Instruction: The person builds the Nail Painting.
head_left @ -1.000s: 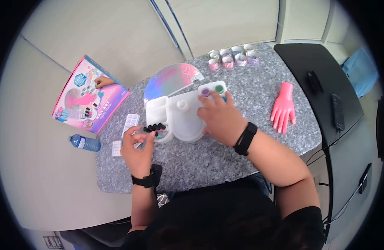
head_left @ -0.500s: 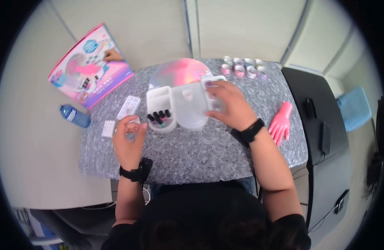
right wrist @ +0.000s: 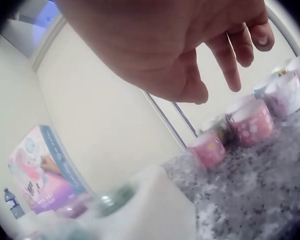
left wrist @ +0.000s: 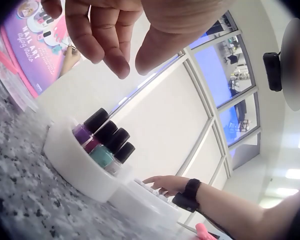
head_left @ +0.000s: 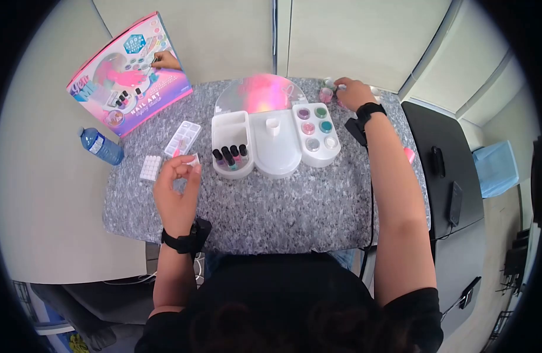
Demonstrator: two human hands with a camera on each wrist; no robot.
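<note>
My right hand reaches over the small patterned tape rolls at the table's back right. In the right wrist view its loosely spread fingers hang just above a pink dotted roll, holding nothing. My left hand hovers left of the white nail station, fingers loosely bent with nothing between them. Several black-capped nail polish bottles stand in the station's front left compartment. Glitter pots in purple, green, pink, teal and pale shades sit in its right section. Part of the rolls is hidden behind my right hand.
A nail art box stands at the back left, beside a blue water bottle. White compartment trays lie near my left hand. A shiny rounded panel rises behind the station. My right forearm mostly hides a pink model hand.
My right hand has left the glitter pots and moved back and right to the tape rolls. My left hand has drawn away from the polish bottles. The head view has shifted.
</note>
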